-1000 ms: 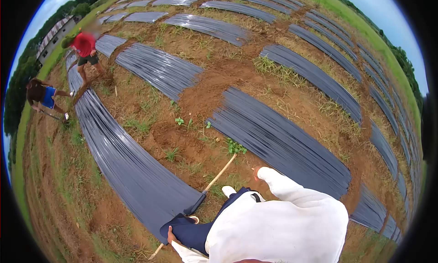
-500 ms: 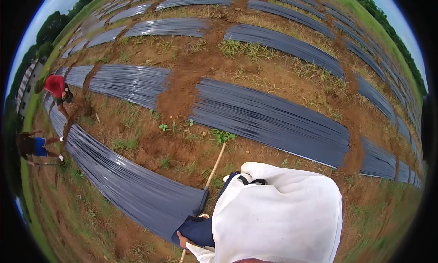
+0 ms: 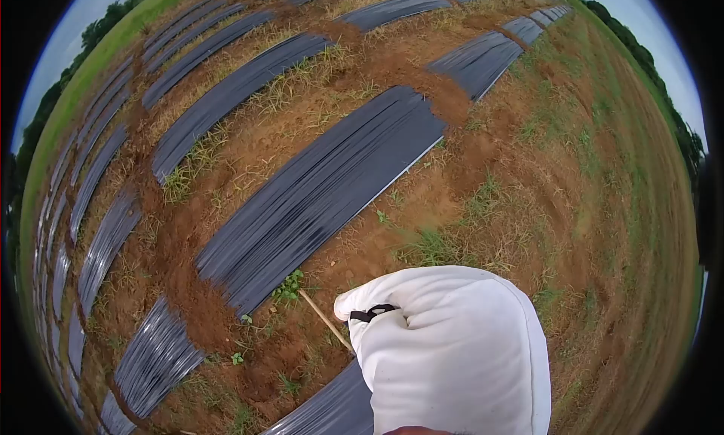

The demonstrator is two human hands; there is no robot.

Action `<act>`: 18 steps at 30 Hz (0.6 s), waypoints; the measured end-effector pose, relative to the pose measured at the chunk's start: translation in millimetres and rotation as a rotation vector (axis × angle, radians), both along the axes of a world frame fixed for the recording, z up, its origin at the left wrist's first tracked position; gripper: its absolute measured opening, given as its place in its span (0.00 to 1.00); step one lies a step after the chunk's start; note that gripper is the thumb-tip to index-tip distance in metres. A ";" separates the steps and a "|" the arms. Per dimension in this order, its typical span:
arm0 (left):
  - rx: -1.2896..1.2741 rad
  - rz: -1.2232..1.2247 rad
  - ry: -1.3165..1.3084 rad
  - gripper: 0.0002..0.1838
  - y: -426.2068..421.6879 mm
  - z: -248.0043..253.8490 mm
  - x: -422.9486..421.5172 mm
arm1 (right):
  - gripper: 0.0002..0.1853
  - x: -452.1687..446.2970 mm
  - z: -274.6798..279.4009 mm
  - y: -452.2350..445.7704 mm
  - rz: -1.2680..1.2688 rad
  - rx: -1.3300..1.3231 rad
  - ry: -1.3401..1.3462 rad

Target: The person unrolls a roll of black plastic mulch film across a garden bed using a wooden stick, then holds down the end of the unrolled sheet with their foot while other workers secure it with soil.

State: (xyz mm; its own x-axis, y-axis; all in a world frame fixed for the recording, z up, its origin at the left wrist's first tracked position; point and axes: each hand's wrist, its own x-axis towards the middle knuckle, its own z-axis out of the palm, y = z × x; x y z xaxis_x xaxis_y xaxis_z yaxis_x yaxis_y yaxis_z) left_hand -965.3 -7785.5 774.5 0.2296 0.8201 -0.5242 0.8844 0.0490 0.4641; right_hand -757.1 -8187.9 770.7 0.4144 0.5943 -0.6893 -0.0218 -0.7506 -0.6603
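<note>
Neither of my hands shows here; a white shirt [image 3: 460,352] with a black strap [image 3: 372,313] covers the bottom middle. A long wooden stick [image 3: 326,320] lies on the soil just left of the shirt, its lower end hidden at the shirt's edge. Below it, a sheet of dark plastic film [image 3: 339,401] covers a planting bed and runs under the shirt. Small green leafy plants [image 3: 289,286] grow by the stick's far end.
Another film-covered bed [image 3: 324,194] stretches diagonally ahead, with bare brown soil [image 3: 188,292] at its near end. More film strips [image 3: 219,54] run in rows at upper left. Grass tufts [image 3: 430,246] and a grassy strip [image 3: 626,231] lie to the right.
My view has swung to the right. My left hand, on my dark-trousered leg before, has gone out of view, as have two people at the left. The wooden stick appears tilted the other way.
</note>
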 end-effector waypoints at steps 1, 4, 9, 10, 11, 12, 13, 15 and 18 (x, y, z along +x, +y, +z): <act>0.007 -0.017 0.006 0.41 -1.3 0.5 5.7 | 0.12 -1.4 3.8 -2.2 -0.008 0.008 0.008; 0.019 -0.049 0.013 0.41 -2.6 1.5 20.2 | 0.12 -3.1 14.6 -7.4 -0.013 0.026 0.032; 0.014 -0.071 0.003 0.41 -6.2 0.4 34.7 | 0.13 1.9 32.6 -6.8 -0.003 0.062 0.046; 0.014 -0.069 0.001 0.41 -6.1 0.4 34.2 | 0.13 3.2 38.9 -3.7 0.010 0.079 0.050; 0.013 -0.068 -0.004 0.41 -4.2 0.2 34.4 | 0.14 5.5 44.3 -0.1 0.022 0.091 0.052; 0.013 -0.064 -0.012 0.41 -3.5 -0.8 32.0 | 0.14 6.2 49.0 1.1 0.034 0.104 0.056; 0.009 -0.057 -0.014 0.41 -1.7 -2.3 30.4 | 0.14 6.7 54.1 4.2 0.045 0.118 0.057; 0.008 -0.036 -0.027 0.41 0.6 -5.9 25.9 | 0.15 6.9 63.8 6.3 0.069 0.145 0.065; -0.001 0.047 -0.048 0.41 6.8 -11.0 0.6 | 0.15 6.5 76.0 12.4 0.137 0.157 0.073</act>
